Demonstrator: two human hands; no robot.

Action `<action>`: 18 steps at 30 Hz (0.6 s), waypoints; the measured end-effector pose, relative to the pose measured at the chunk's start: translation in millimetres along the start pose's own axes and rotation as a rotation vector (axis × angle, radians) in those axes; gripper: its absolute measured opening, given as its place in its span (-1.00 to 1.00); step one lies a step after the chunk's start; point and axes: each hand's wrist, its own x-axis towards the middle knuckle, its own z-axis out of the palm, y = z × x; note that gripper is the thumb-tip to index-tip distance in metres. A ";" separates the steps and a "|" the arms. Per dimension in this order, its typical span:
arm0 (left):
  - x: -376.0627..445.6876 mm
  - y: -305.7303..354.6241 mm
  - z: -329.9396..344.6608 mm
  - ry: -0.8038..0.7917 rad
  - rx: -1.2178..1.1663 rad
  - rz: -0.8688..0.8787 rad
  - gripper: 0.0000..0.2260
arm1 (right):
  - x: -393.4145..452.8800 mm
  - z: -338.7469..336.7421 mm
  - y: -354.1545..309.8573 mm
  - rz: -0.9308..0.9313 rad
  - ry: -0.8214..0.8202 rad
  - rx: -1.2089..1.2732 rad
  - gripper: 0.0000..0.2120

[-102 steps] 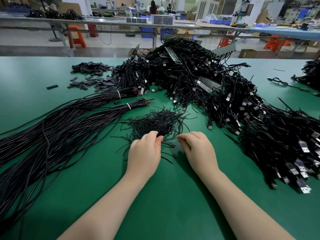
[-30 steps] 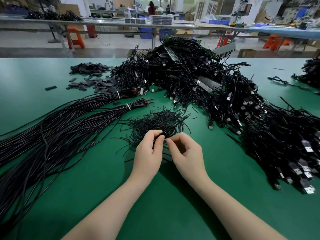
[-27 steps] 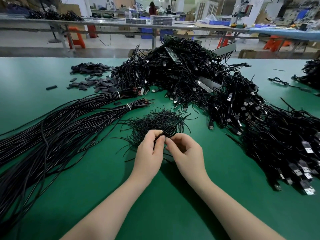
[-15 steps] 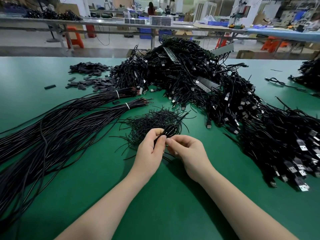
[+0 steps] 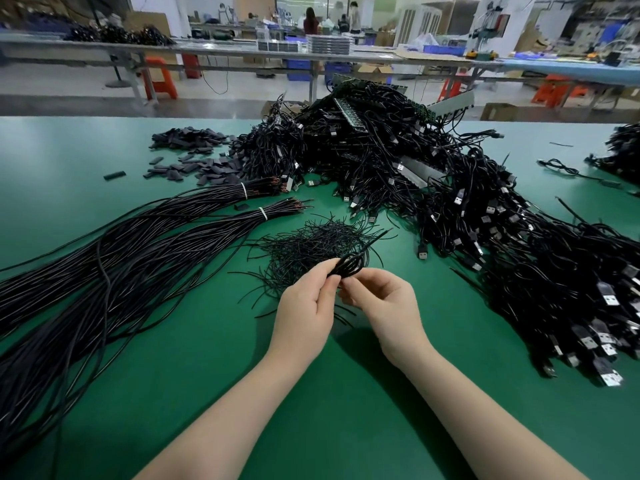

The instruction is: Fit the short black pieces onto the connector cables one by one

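One head-worn wide-angle view looks forward and down, close over the green table [image 5: 104, 393].

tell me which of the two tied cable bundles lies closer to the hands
The nearer bundle, with its white tie lower in view; the other tied bundle lies behind it, toward the flat black pieces.

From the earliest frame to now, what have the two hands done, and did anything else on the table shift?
The left hand rose off the pile of thin black strands pinching a small bunch of strands. The right hand, earlier resting on the green table, came up to meet that bunch with its fingertips. The tied cable bundles and USB cable heap stayed put.
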 end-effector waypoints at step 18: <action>5.4 15.7 -1.8 -0.100 -0.452 -0.369 -0.85 | 10.5 -5.3 -1.2 0.241 -0.097 0.297 -0.84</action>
